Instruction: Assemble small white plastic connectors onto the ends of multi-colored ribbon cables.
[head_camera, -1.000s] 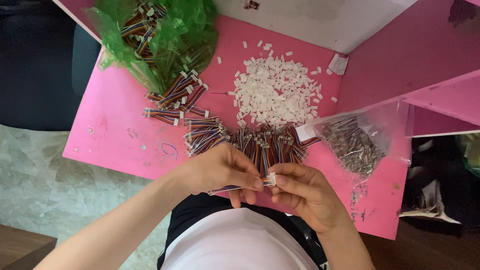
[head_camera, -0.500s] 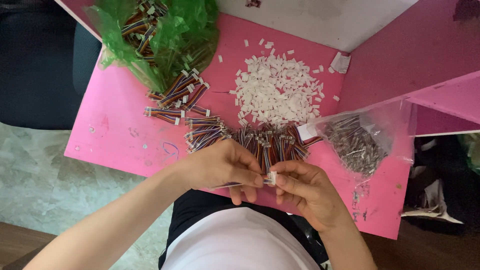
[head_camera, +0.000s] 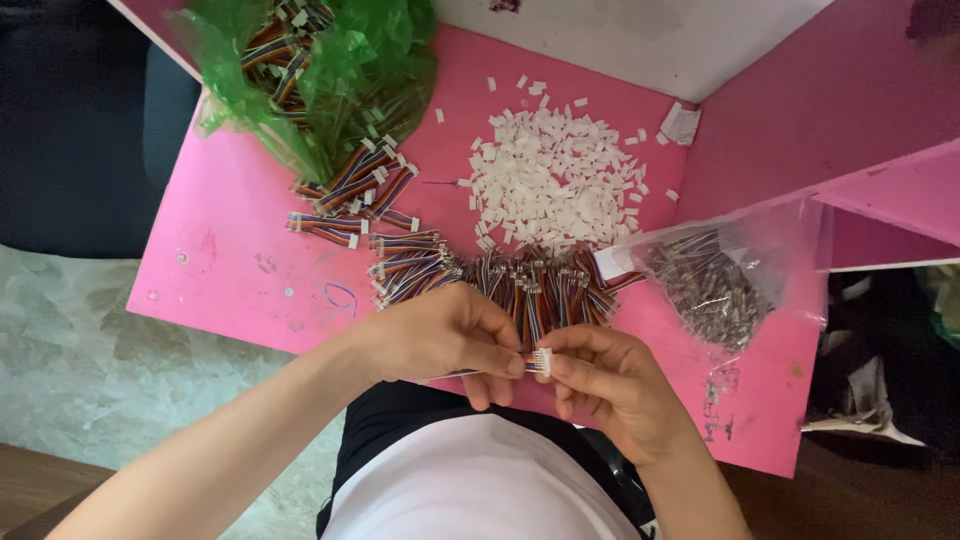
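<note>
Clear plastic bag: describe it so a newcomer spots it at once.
On the pink table, look right of the heap of small white connector housings. The clear plastic bag lies at the table's right edge, holding grey metal pieces. Unlike the green bag at top left, it is see-through and holds no coloured wires.

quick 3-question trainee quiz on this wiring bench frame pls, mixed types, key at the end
1. True or false: the pile of white connector housings lies on the pink table.
2. What do the left hand and right hand pinch between them? A) a small white connector on coloured wires B) a screwdriver C) a roll of tape
3. What colour is the bag that holds wire bundles at the table's far left?

Key: 1 true; 2 A; 3 green.
</note>
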